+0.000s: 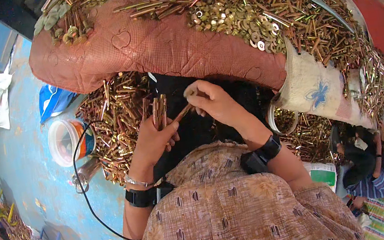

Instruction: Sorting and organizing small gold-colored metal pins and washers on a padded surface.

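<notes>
In my left hand (151,141), the fingers are closed round several long brass-coloured metal bolts (159,111) that stand up out of the grip. One more bolt (182,114) slants from the left thumb toward my right hand (220,106). The right thumb and fingertips pinch together at its upper end; whether a nut or washer sits there is too small to tell. Both hands are over a dark gap in front of my patterned garment (225,200). A heap of similar bolts (113,112) lies just left of my left hand.
A red quilted cloth (150,46) crosses ahead, with nuts and washers (231,20) and a large bolt pile (306,16) beyond. At left are a white tub (62,143), a glass (87,171) and a black cable (81,188). Another person (381,175) is at far right.
</notes>
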The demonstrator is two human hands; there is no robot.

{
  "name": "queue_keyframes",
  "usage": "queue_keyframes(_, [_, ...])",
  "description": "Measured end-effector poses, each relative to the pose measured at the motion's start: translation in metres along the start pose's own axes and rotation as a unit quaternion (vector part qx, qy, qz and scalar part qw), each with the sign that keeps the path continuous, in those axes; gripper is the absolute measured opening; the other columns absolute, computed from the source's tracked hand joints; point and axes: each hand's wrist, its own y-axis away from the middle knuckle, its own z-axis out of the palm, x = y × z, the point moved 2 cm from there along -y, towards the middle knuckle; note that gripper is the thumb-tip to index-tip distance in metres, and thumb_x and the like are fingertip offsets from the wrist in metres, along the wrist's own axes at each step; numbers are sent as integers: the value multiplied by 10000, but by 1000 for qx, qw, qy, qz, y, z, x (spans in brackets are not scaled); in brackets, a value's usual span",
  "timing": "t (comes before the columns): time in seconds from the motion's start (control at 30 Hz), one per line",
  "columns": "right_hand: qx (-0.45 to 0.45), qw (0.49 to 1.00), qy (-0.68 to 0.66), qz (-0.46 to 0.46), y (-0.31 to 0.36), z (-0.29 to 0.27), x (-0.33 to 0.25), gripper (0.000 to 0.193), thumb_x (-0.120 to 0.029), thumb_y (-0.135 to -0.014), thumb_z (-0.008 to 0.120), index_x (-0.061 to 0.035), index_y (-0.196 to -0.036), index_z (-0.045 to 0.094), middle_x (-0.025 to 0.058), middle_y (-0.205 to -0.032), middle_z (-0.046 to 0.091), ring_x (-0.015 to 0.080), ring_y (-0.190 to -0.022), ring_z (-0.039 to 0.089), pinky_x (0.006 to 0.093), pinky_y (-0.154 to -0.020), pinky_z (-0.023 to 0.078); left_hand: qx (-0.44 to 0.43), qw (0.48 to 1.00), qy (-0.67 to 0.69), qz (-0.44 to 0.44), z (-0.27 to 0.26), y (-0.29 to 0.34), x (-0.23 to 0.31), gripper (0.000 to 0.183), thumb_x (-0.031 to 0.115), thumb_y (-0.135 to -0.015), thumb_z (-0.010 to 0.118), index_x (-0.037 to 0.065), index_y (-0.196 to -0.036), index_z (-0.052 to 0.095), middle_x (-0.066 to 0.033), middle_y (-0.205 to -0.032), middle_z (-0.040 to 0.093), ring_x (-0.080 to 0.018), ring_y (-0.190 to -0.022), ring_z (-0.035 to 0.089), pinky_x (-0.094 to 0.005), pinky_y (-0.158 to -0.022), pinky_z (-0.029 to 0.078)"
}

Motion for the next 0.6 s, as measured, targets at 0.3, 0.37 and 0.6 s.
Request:
queue_keyframes(0.3, [121,973,180,-79,-11,-8,-1,205,-210,-810,602,-20,-808,527,172,-613,507,278,-530,509,340,-517,404,38,999,-2,-6,1,-3,5,120,114,-794,593,12,-783,531,-46,-591,566,-88,-473,507,-213,-405,390])
queue_keyframes(0.37, [196,950,195,-148,-7,-16,-32,147,-154,-803,600,-25,-821,532,175,-674,544,311,-627,563,346,-566,436,64,998,6,-4,-10,-5,-2,110,116,-803,582,14,-800,542,-41,-603,572,-86,-486,511,-215,-415,388])
queue_keyframes(0.6, [326,851,308,-272,-46,-79,-58,113,-56,-775,560,-37,-882,530,170,-784,581,341,-705,578,385,-615,455,193,975,96,49,-44,-23,-23,96,89,-802,549,21,-865,575,-43,-684,606,-100,-552,542,-215,-459,404])
